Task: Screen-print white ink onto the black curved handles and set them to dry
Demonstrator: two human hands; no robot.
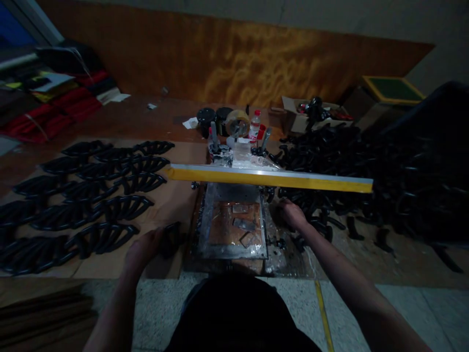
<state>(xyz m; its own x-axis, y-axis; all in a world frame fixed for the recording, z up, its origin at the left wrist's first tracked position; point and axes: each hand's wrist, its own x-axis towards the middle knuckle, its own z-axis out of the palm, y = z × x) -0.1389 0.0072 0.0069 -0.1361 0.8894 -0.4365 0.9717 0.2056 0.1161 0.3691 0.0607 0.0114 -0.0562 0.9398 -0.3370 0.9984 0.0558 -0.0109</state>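
A: Clock from mid-view. Biggest first?

B: Brown surface [135, 117], spanning most of the width. A pile of black parts [322, 151] is heaping up at 3.

A: Left side?

B: Rows of black parts [86, 190] are lying at 9, curved and ribbed-looking, running side by side on cardboard [170, 208]. Red bundles [69, 107] are sitting at 10.

A: Middle?

B: A yellow bar [271, 181], silvery along its top edge, is crossing the view from 9 to 3. A metal frame [232, 191] is lying flat at 6, between the rows and the pile. An open box [293, 121] is standing between 1 and 2.

A: Hands?

B: Left hand [144, 247] is sitting at 8, its grip pinching a black piece [170, 239] between the rows and the frame. Right hand [292, 212] is reaching to 4, fingers meeting the near edge of the pile. Dark there; can't tell if its grip is pinching anything.

A: Small stuff?

B: Tape roll [237, 122] is standing at 12, black tubs [206, 122] are sitting at 11, and a red-capped bottle [254, 128] is standing between 12 and 1.
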